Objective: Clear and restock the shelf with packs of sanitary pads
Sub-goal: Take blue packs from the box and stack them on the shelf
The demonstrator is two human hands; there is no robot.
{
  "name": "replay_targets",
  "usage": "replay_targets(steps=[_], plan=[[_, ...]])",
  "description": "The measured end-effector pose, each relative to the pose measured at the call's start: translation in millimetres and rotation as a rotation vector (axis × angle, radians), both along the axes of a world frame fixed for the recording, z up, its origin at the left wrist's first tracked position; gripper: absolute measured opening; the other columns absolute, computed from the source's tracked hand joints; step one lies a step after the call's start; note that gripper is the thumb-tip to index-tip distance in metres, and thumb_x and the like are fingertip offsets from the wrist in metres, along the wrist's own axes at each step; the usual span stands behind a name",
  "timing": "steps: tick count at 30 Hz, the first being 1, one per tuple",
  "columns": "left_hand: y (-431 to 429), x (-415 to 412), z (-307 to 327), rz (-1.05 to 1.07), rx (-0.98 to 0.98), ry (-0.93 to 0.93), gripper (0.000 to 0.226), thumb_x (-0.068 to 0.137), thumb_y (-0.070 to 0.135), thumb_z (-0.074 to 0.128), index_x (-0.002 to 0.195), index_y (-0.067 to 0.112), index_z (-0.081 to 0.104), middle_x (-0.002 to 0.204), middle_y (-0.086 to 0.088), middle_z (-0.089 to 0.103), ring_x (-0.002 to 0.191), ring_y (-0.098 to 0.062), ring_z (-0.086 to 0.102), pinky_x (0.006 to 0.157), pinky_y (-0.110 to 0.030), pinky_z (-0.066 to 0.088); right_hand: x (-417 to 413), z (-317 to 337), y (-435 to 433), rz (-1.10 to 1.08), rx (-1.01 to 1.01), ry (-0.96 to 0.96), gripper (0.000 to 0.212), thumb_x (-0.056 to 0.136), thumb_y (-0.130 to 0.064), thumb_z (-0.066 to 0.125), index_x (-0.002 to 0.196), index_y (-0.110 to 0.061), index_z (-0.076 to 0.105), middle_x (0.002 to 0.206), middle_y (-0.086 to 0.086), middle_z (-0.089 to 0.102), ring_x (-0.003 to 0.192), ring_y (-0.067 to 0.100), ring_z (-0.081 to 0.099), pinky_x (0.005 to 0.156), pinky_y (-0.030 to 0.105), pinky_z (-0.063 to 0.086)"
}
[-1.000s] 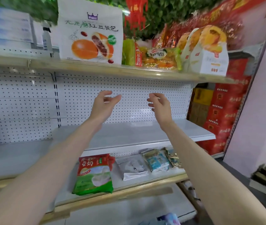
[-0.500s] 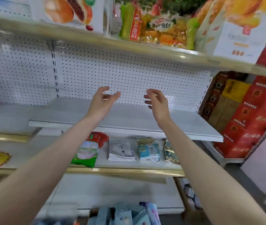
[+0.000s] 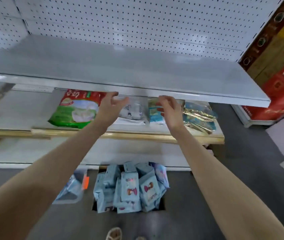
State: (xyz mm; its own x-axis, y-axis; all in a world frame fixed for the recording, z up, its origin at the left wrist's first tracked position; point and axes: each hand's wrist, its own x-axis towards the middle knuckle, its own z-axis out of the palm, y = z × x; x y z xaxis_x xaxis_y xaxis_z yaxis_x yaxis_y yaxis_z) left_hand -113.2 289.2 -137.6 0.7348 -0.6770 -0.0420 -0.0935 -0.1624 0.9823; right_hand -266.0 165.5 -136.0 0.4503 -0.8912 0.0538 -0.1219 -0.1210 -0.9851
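Note:
A bare grey shelf (image 3: pixel 137 70) runs across the view in front of a white pegboard wall. On the floor below, a box holds several light-blue packs of sanitary pads (image 3: pixel 130 187). My left hand (image 3: pixel 111 108) and my right hand (image 3: pixel 169 110) hang side by side in front of the grey shelf's front edge, over the lower shelf. Both hold nothing and their fingers are apart and slightly curled. The hands are well above the packs.
The lower shelf (image 3: pixel 155 135) carries a green and red bag (image 3: pixel 75 110), a clear packet (image 3: pixel 132 111), a blue packet (image 3: pixel 155 111) and foil packets (image 3: pixel 200 116). A clear plastic bin (image 3: pixel 70 189) stands left of the box. Red cartons (image 3: pixel 283 94) are stacked at the right.
The view has tilted down from the upper snack shelf to the floor, bringing the box of pads into sight. Both hands have dropped from pegboard height to the grey shelf's front edge.

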Motion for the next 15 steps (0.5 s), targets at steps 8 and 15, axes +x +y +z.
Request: replay_targets(steps=[8,15], plan=[[-17.2,-30.7,-134.6,0.055,0.256,0.177,0.052,0.089,0.042,0.066,0.131,0.017,0.048,0.116,-0.010,0.064,0.103,-0.025,0.064,0.078,-0.032,0.048,-20.6,-135.5,-24.4,0.084,0.282,0.201,0.024,0.098,-0.032,0.056,0.116,-0.016,0.058,0.105,0.003,0.066,0.090,0.015,0.062,0.070,0.020,0.045],[-7.5,-74.6,-267.2,0.172,0.483,0.332,0.050,0.090,0.041,0.064,0.130,0.016,0.049,0.115,-0.009,0.063,0.097,-0.020,0.062,0.072,-0.030,0.049,-52.8,-268.7,-18.7,0.168,0.448,0.377,0.032,0.094,-0.042,0.058,0.116,-0.020,0.059,0.110,0.001,0.067,0.102,0.017,0.063,0.083,0.028,0.047]])
